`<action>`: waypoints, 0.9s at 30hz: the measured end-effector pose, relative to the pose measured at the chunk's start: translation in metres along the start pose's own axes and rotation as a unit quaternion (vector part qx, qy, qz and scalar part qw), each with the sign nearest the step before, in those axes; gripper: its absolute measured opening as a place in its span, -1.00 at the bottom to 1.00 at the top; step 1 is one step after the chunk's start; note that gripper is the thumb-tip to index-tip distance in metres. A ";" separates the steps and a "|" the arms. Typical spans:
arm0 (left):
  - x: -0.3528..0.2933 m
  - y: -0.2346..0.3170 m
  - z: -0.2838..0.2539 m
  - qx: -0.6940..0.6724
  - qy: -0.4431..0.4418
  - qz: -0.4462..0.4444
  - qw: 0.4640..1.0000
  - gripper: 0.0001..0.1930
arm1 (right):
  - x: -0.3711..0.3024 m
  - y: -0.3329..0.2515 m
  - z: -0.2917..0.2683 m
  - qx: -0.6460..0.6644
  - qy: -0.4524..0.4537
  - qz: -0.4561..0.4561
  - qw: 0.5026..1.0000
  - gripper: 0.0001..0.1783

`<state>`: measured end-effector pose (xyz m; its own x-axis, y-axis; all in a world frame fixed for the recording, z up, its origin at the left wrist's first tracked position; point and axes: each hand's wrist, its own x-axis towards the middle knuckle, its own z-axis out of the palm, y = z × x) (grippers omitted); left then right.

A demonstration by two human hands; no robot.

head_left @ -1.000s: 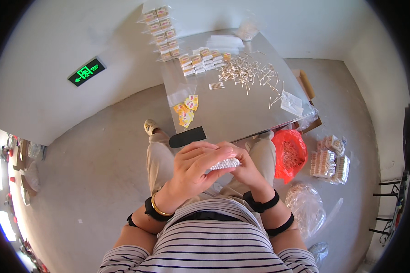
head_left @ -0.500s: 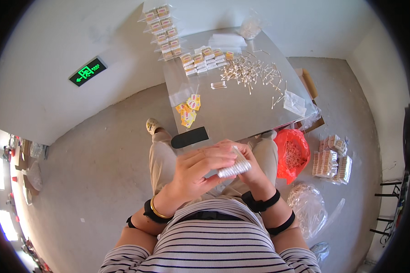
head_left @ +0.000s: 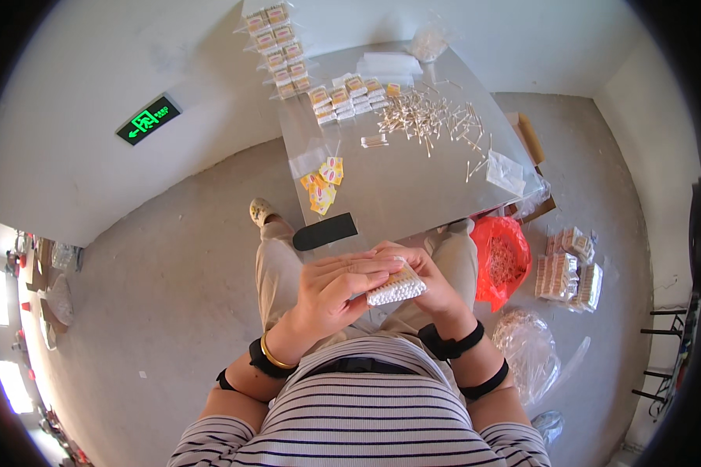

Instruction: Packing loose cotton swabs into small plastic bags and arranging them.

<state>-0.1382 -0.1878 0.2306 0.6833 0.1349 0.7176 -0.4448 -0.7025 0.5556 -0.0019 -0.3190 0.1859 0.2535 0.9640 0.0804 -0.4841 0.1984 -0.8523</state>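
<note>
Just in front of my body I hold a flat bundle of cotton swabs [head_left: 398,289], its white tips facing me. My left hand [head_left: 331,284] lies over the bundle's left and upper side, fingers together and pressing on it. From the right, my right hand [head_left: 435,286] grips the bundle, with part of its fingers hidden behind it. On the metal table [head_left: 413,194] ahead are a heap of loose swabs [head_left: 428,121], a small row of swabs [head_left: 374,141] and some yellow cards [head_left: 322,187].
Stacked swab packs [head_left: 343,101] and a tall tower of bagged packs [head_left: 276,50] stand at the table's far left. Clear bags [head_left: 389,70] lie at the back. Right of my legs are a red bag [head_left: 502,265] of swabs, wrapped packs [head_left: 561,276] and a clear plastic bag [head_left: 526,354].
The bundle has tilted so more of its swab tips face me. My left fingers have flattened and pressed together over it, and both hands remain on it.
</note>
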 end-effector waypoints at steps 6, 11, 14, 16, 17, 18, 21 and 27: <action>0.007 0.008 0.002 0.017 0.021 -0.047 0.999 -0.57 | 0.002 -0.002 -0.004 -0.035 -0.027 0.006 0.999 -0.73; 0.019 0.012 -0.002 0.092 -0.037 -0.022 0.995 -0.57 | 0.010 0.000 0.000 -0.154 -0.003 -0.032 0.987 -0.76; 0.015 0.009 -0.001 0.094 -0.026 -0.046 0.994 -0.65 | 0.010 0.002 0.001 -0.164 -0.011 -0.014 0.986 -0.76; 0.014 0.009 -0.004 0.086 -0.032 -0.056 0.994 -0.65 | 0.008 0.000 0.000 -0.169 -0.020 0.004 0.985 -0.76; 0.013 0.008 -0.005 0.078 -0.036 -0.065 0.994 -0.64 | 0.007 -0.001 -0.001 -0.175 -0.029 0.022 0.984 -0.76; 0.013 0.007 -0.005 0.079 -0.037 -0.066 0.994 -0.64 | 0.006 -0.002 -0.001 -0.175 -0.029 0.023 0.984 -0.76; 0.014 0.005 -0.005 0.063 -0.051 -0.068 0.994 -0.66 | 0.007 -0.007 -0.004 -0.183 -0.054 0.023 0.981 -0.74; 0.008 0.002 -0.008 0.029 -0.049 -0.107 0.993 -0.71 | 0.009 -0.018 -0.001 -0.205 -0.088 0.038 0.974 -0.76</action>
<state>-0.1382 -0.1825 0.2407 0.8129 0.2187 0.5398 -0.2517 -0.7039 0.6642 0.0104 -0.3142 0.2012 0.0647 0.9958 0.0652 -0.1124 0.0722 -0.9910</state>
